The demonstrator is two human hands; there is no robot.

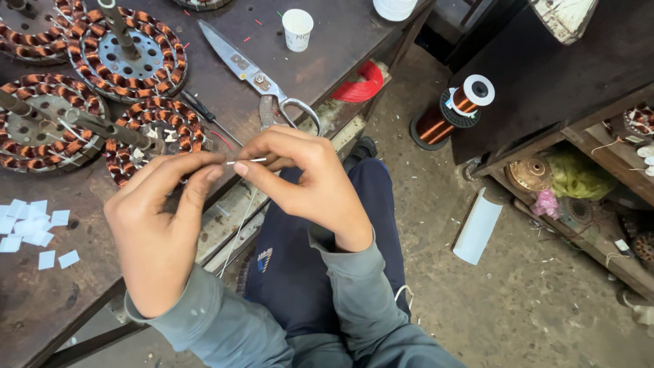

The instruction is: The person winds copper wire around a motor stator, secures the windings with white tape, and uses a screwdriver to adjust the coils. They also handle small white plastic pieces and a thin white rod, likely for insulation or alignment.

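Head view: left hand (158, 235) and right hand (306, 182) meet above the lap at the bench (41, 307) edge, fingertips pinched shut on a thin pale sleeve (246, 161) with fine wire (238, 232) trailing down. Sleeving looks underway. Wound copper coils (155, 136) lie just behind, apparently finished; big scissors (255, 76) beside them.

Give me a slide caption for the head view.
Both hands, left hand and right hand, pinch a thin white sleeve beside copper-wound stators.
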